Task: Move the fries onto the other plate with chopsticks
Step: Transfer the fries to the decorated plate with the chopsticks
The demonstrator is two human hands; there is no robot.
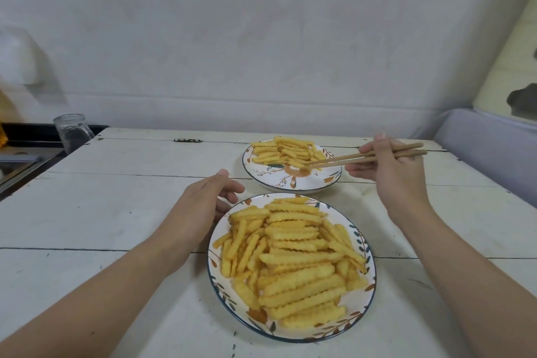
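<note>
done: far plate (pixel 325 183) is holding a small pile already
left: near plate (pixel 366 293) is sitting heaped by the left hand (pixel 200 206), fingers spread
now: right hand (pixel 389 171) fingers are pinching chopsticks (pixel 363 157), tips over the far fries (pixel 279 151)

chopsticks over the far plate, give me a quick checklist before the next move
1. Grip on the pair of brown wooden chopsticks: ok, the right hand holds them with its fingers curled round.
2. Chopstick tips: ok, over the far floral-rimmed round plate, among its crinkle-cut yellow fries.
3. Fry pinched between the tips: cannot tell, the tips blend with the fries there.
4. Near floral-rimmed round plate steadied: ok, the left hand rests at its far left rim, fingers relaxed.
5. Fries left to move: not ok, the near plate is piled high.
6. Room on the far plate: ok, its near half is bare.
</note>
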